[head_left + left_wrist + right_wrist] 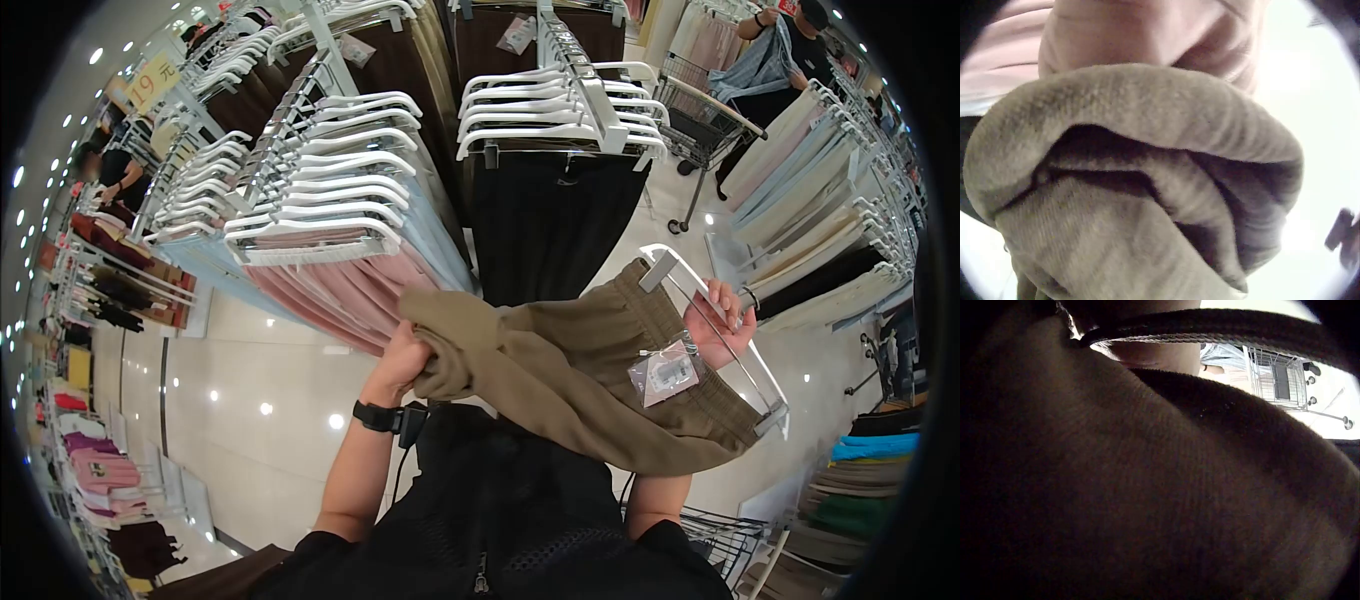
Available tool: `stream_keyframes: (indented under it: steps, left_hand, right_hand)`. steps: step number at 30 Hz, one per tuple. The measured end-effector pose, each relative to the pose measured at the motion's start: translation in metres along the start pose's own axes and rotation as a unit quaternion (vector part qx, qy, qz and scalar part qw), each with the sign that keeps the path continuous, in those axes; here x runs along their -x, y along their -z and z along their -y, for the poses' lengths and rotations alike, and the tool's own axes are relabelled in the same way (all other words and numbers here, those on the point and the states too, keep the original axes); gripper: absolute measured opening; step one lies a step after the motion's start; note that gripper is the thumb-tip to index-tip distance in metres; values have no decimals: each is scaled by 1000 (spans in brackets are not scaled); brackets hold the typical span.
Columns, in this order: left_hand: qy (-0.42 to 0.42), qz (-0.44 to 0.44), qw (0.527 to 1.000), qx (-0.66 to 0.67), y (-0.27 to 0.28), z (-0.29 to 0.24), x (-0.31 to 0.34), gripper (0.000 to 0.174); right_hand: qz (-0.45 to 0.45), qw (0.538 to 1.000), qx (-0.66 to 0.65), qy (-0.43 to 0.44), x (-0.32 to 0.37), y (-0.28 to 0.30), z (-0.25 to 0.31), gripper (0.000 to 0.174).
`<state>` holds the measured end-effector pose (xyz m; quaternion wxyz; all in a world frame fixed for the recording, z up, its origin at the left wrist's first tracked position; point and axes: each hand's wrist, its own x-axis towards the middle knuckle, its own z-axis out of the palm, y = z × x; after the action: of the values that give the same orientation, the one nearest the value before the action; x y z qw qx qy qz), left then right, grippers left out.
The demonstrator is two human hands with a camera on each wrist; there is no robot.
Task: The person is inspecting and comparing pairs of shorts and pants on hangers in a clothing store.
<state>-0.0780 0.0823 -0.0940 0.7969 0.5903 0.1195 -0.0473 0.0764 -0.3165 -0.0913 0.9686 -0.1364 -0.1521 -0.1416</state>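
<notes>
A pair of khaki-brown trousers (560, 350) with an elastic waistband is stretched across the front of my body in the head view. My left hand (403, 358) grips the bunched legs at the left end. In the left wrist view, thick folds of the trousers (1147, 94) hide most of that hand's fingers. At the waist end, a white clip hanger (768, 372) carries the waistband, and my right hand (722, 325) holds it with curled fingers. A paper price tag (665, 375) dangles from the waistband. Dark cloth of the trousers (1160, 487) fills most of the right wrist view.
Straight ahead, a rack holds black trousers (555, 220) on white hangers; pink trousers (330, 290) hang left of it. A shopping cart (700, 105) and a person (815, 45) are at the back right. Folded clothes (870, 470) lie stacked at the lower right.
</notes>
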Motion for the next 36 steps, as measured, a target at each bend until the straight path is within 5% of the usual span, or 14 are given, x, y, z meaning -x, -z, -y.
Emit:
stream_keyframes:
  steps: [1,4,9,15,18,23,27,29,36]
  left_hand:
    - [-1,-2,1000,-1,0,4,-4,31]
    - [19,-73,994,-81,1,13,-12,29]
    - [36,-62,991,-109,-6,13,-14,27]
    - [-77,15,990,-115,-53,-10,-10,32]
    - [-73,74,989,-110,-67,-17,-10,57]
    - [-57,102,990,-82,-83,-27,-5,60]
    - [-78,146,986,-31,-93,-25,-1,60]
    - [-4,113,992,61,-93,-23,-2,45]
    - [-16,65,997,28,-89,-35,6,38]
  right_hand:
    - [0,1000,-2,-2,0,0,-1,45]
    - [14,962,260,80,5,-7,-6,40]
    - [75,915,393,55,24,-5,-28,39]
    - [163,890,420,-72,47,-26,-63,38]
    - [195,845,467,-174,60,-50,-77,24]
    - [269,749,515,-318,74,-59,-93,46]
    - [311,751,517,-267,81,-50,-109,32]
    - [277,787,497,-238,81,-44,-109,27]
    - [187,839,449,-244,83,-42,-99,21]
